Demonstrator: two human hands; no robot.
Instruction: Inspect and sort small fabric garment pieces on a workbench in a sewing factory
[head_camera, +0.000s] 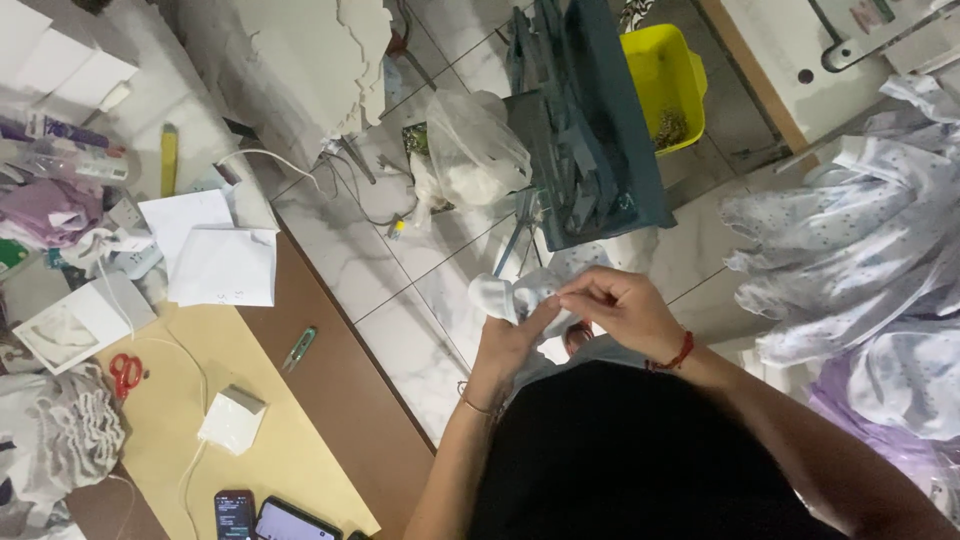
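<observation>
Head view shows your two hands meeting over the tiled floor (420, 290), both pinched on one small white cloth piece (505, 296): your left hand (512, 345) grips it from below, your right hand (620, 308) closes on its top edge. To your left, the bench (330, 400) edge runs diagonally, near your left elbow. Open floor lies between the bench and the dark teal stand (590, 120) ahead. On the bench you have one pair of red scissors (125, 372), two phones (268, 518) and one green-handled tool (299, 347). A heap of printed fabric (860, 230) crowds your right side.
</observation>
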